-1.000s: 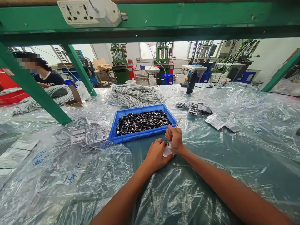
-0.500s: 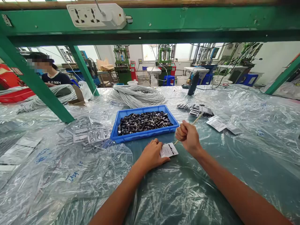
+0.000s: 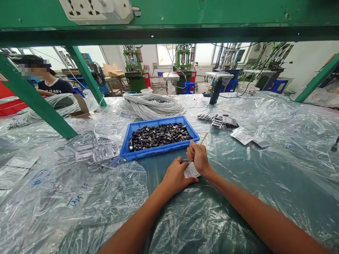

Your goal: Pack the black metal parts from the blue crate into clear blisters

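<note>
A small white printed packet (image 3: 191,170) lies on the plastic-covered table, partly hidden by my hands. Its left edge is between the thumb and fingers of my left hand (image 3: 177,175), which hold it down. My right hand (image 3: 198,157) is closed in a fist around a thin wooden stick (image 3: 203,138). The stick's upper end sticks out above the fist; its lower tip is hidden at the packet's top edge. Just behind my hands stands a blue tray (image 3: 159,152) full of small black parts (image 3: 161,135).
Silvery packets (image 3: 99,150) lie left of the tray; more white packets (image 3: 241,135) and filled packets (image 3: 225,121) lie right. Behind are a grey cable coil (image 3: 150,106) and a dark upright tool (image 3: 215,91). A green beam (image 3: 169,21) crosses overhead. A person (image 3: 53,83) sits far left.
My right hand has moved left and down with the stick, from beside the packet to over its upper right part. My left hand still holds the packet. The whole view has shifted slightly.
</note>
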A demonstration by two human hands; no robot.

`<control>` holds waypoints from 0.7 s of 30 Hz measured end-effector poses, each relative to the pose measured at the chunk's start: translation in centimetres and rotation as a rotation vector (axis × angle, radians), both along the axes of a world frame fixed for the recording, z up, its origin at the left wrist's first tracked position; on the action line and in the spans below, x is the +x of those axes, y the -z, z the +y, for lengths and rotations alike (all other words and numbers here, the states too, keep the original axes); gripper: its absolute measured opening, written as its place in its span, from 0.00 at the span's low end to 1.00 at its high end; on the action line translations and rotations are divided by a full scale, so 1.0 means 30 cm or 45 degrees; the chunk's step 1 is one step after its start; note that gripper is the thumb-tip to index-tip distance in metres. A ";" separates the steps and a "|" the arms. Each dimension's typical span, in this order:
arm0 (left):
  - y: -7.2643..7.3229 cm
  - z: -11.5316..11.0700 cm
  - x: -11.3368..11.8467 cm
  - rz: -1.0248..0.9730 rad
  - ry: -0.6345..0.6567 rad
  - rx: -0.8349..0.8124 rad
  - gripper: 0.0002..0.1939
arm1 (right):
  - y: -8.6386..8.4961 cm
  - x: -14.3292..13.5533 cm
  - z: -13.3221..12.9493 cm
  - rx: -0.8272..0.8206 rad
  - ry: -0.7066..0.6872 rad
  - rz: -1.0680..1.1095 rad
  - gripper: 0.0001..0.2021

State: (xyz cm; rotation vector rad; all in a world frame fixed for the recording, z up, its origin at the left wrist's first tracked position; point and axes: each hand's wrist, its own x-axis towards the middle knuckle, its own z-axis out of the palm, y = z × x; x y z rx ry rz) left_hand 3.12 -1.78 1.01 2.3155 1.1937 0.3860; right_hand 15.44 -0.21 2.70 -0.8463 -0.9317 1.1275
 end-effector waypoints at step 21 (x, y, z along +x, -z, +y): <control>0.001 0.026 -0.034 -0.109 0.045 -0.011 0.34 | -0.065 0.049 -0.039 -0.062 -0.227 0.097 0.28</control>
